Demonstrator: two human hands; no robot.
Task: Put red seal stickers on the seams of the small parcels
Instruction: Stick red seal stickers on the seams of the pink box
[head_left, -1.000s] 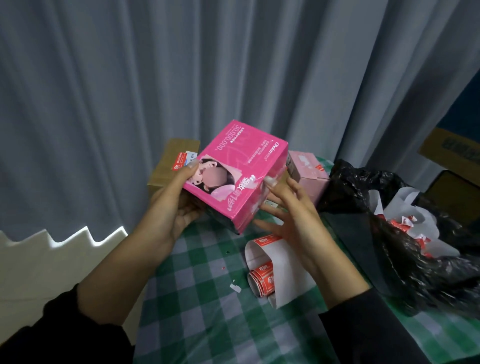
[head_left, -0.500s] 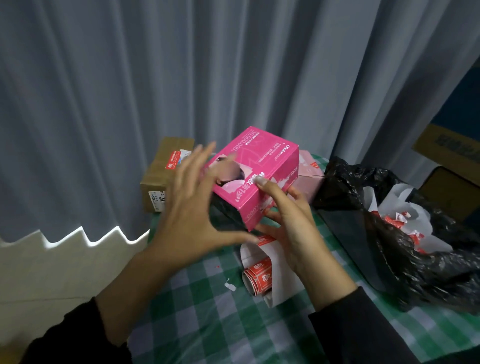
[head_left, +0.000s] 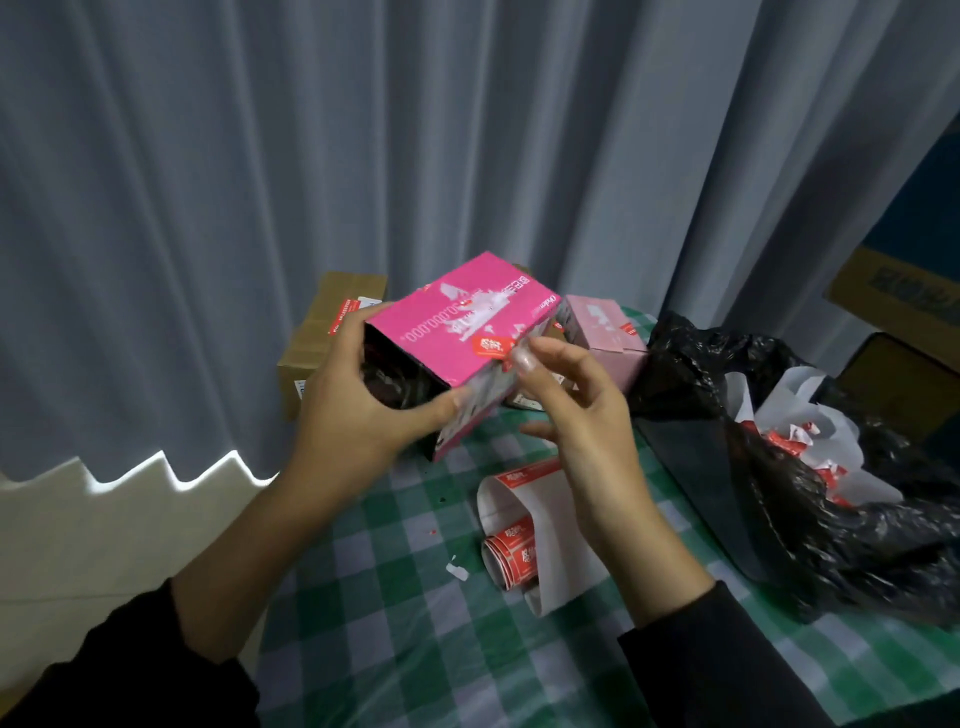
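My left hand (head_left: 353, 410) grips the glossy pink box (head_left: 457, 322) above the far edge of the checked surface (head_left: 415, 649), fingers curled round its dark end. My right hand (head_left: 576, 395) holds nothing. Its fingers are loosely spread, and the index tip presses a red sticker (head_left: 491, 347) onto the box's edge. I judge this seal nearly seated. The brown carton (head_left: 317, 348) and pale box (head_left: 602, 327) behind already bear seals. The curled paper roll (head_left: 511, 553) lies mid-surface, with stickers remaining.
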